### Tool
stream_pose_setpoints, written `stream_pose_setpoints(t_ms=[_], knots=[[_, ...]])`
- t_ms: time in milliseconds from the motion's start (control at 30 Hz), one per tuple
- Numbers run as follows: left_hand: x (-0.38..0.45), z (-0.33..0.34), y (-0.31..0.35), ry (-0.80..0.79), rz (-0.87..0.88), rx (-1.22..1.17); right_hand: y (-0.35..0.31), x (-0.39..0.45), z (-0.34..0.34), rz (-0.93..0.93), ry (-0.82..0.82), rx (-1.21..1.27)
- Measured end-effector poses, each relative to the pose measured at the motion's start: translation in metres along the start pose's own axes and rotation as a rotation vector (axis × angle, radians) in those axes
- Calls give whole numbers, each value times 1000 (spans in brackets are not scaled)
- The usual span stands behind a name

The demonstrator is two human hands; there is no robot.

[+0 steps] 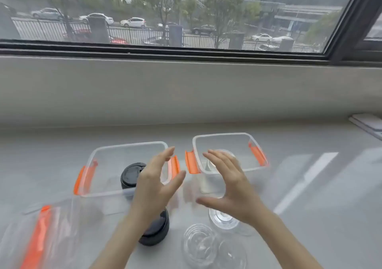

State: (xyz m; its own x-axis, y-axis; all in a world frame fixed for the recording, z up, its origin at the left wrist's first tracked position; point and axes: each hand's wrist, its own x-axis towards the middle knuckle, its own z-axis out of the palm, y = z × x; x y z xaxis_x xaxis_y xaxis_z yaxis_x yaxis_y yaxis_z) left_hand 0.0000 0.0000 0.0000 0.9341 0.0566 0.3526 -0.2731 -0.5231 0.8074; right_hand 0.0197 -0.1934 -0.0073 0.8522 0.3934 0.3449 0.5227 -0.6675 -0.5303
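Observation:
Two clear plastic boxes with orange clips stand side by side on a grey counter. The left box [103, 188] holds a black lidded cup [131, 175]. The right box [256, 138] holds a clear cup [208, 177]. My left hand [154, 184] hovers over the left box's right edge, fingers straight and spread, holding nothing. My right hand [231, 184] hovers in front of the right box, fingers spread, palm facing left, empty. A second black cup [155, 231] stands under my left forearm. Clear cups [198, 244] [224, 219] sit under my right wrist.
A clear lid with an orange clip [39, 237] lies at the front left. A grey wall and a window sill rise behind the counter [310, 217]. A white flat object [370, 124] lies at the far right edge.

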Motion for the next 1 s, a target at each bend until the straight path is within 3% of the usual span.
stream_pose_setpoints(t_ms=[200, 367, 600, 733, 1000], knots=[[-33, 50, -18, -232, -239, -165, 68, -51, 19, 381, -72, 87], [-51, 81, -32, -348, -470, -257, 102, -73, 35, 542, -154, 1], [-59, 98, -40, -352, -824, -514, 110, -70, 49, 513, -361, -47], [-54, 98, -46, -286, -933, -610, 115, -68, 50, 462, -424, -77], [-55, 97, -52, -223, -983, -773, 103, -61, 46, 528, -199, 126]])
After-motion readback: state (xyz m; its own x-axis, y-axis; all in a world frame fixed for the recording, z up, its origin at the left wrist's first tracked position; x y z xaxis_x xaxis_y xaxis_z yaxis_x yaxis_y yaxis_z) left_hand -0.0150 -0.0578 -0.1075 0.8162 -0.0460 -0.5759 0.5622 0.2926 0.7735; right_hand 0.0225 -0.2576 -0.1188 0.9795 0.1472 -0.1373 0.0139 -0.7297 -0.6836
